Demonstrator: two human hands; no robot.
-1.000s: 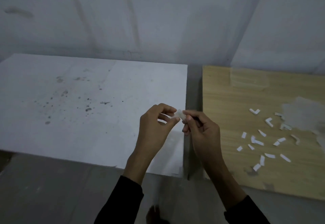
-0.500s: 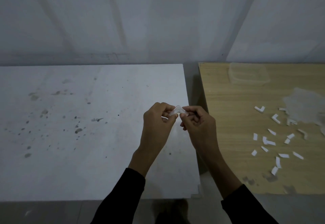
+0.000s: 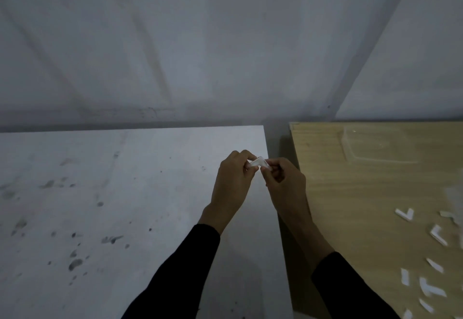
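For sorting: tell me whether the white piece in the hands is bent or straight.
Bent. The white piece makes an angle, corner upward, one leg pinched by the left hand, the other by the right hand.

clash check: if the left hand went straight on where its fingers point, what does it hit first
Likely the right hand, whose fingers pinch the other end of the white bent piece that the left hand holds; depth unclear.

This looks like a bare, makeshift workroom rather than a home: plain grey-white walls meet in a corner behind a stained white desk and a wood-grain desk, which carries scattered small white angled pieces and a clear plastic container.
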